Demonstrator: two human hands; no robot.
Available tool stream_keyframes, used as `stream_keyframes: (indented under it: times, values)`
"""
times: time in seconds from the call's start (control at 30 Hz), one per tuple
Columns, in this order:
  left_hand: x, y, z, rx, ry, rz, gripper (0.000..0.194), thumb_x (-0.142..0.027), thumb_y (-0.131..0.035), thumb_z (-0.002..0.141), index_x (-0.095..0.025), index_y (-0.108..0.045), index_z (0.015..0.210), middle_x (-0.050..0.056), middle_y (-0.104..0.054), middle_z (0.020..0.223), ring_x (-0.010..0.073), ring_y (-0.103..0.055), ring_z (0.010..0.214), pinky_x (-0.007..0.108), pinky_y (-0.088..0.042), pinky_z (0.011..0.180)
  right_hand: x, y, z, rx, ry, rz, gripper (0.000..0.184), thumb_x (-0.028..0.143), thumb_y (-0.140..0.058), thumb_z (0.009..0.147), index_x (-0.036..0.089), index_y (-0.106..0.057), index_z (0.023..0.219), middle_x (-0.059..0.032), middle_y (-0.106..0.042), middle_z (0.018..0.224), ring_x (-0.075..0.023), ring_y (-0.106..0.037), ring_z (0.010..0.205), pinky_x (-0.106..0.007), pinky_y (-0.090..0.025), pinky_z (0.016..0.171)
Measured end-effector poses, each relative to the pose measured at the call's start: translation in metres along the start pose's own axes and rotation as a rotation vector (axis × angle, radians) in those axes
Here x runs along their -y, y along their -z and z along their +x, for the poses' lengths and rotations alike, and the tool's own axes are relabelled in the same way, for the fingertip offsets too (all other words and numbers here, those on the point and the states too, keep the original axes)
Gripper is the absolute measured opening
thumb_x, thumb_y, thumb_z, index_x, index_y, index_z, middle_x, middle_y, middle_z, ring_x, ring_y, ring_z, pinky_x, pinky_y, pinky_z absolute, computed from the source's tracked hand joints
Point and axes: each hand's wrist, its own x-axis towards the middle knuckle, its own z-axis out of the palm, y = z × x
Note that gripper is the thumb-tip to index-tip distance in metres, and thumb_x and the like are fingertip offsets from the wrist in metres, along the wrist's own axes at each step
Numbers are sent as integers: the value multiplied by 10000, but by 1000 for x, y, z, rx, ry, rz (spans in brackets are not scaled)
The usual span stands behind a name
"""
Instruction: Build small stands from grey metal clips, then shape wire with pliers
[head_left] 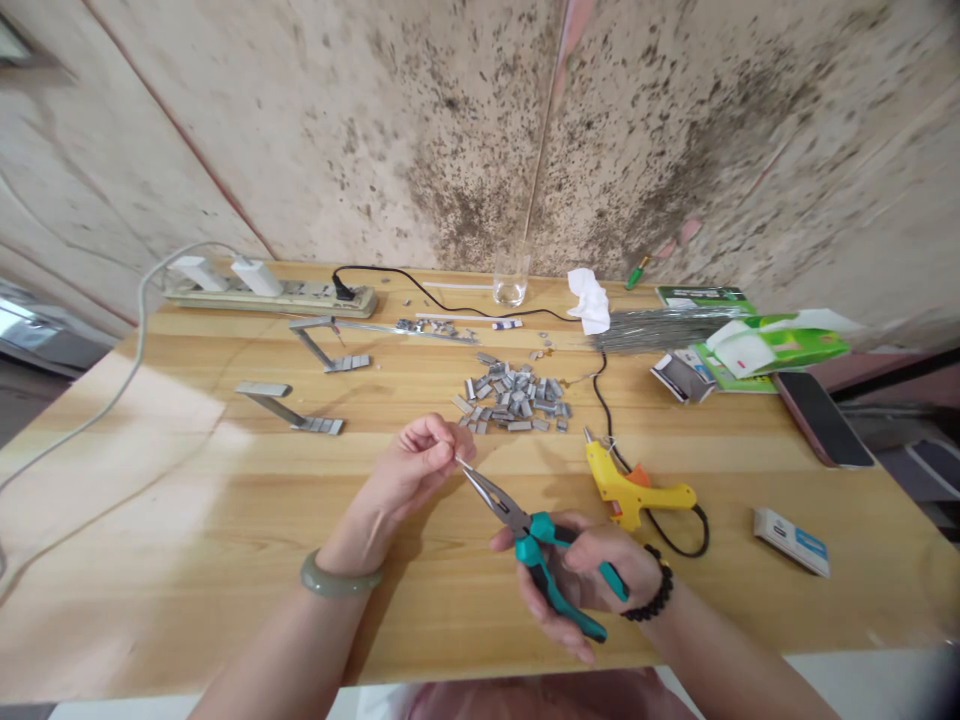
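Observation:
My right hand (592, 570) is wrapped around long-nose pliers (517, 518) with teal and black handles. The jaws point up and left, and their tips meet the fingertips of my left hand (421, 462). Thumb and forefinger of that left hand pinch together on a tiny piece at the tips, too small to name. Just beyond my hands lies a heap of small grey metal staples (517, 395), some in short strips. Two bent grey shapes made of joined strips, a nearer one (281, 408) and a farther one (322, 350), stand to the left.
A yellow glue gun (630, 490) with a black cord lies right of the pliers. Farther right are a small box (791, 541), a phone (823, 418) and a green tissue pack (787, 345). A power strip (300, 296), a glass (511, 280) and thin wires (667, 328) line the back.

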Motion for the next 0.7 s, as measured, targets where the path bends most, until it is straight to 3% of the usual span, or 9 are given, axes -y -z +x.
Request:
stream_keyframes:
  times: [0.33, 0.7]
  values:
    - [1, 1, 0, 16, 5, -2, 193, -289, -820, 630, -206, -646, 646, -15, -522, 541, 123, -469, 567, 274, -303, 573, 2, -4, -2, -26, 28, -23, 510, 253, -590, 771, 145, -506, 1262, -61, -622, 840, -120, -546, 540, -244, -418, 435]
    - [-5, -6, 1, -128, 21, 106, 234, -276, -811, 635, -165, -606, 610, -15, -541, 571, 105, -488, 590, 240, -371, 595, 4, -9, 1, -272, 127, -308, 473, 245, -640, 760, 149, -534, 1210, -51, -588, 851, -97, -540, 575, -205, -415, 454]
